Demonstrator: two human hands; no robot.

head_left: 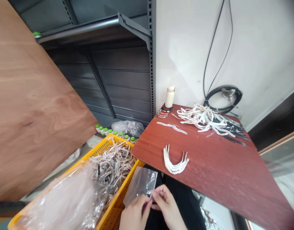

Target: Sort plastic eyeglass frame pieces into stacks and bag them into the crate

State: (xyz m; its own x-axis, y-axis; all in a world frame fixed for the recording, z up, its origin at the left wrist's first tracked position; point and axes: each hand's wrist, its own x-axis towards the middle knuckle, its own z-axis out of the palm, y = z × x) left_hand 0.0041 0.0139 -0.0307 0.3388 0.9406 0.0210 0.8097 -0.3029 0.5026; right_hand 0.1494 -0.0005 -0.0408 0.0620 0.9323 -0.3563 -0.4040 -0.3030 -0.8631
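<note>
Both hands low at frame bottom, over the lap, wrists cut off by the lower edge. Left hand (134,213) and right hand (166,204) each pinch the lower end of one small clear plastic bag (140,183), fingertips closed on it; what is inside cannot be made out.

Bag sits in the gap between the yellow crate (113,210) and the near corner of the red worktop (209,166).

On the worktop: one neat stack of white curved strips (175,160) near the front edge, open surface around it; one loose pile of strips (204,118) at the back; one white bottle (169,96).

Crate holds tangled strips, count unclear, partly under plastic sheeting (65,198).
</note>
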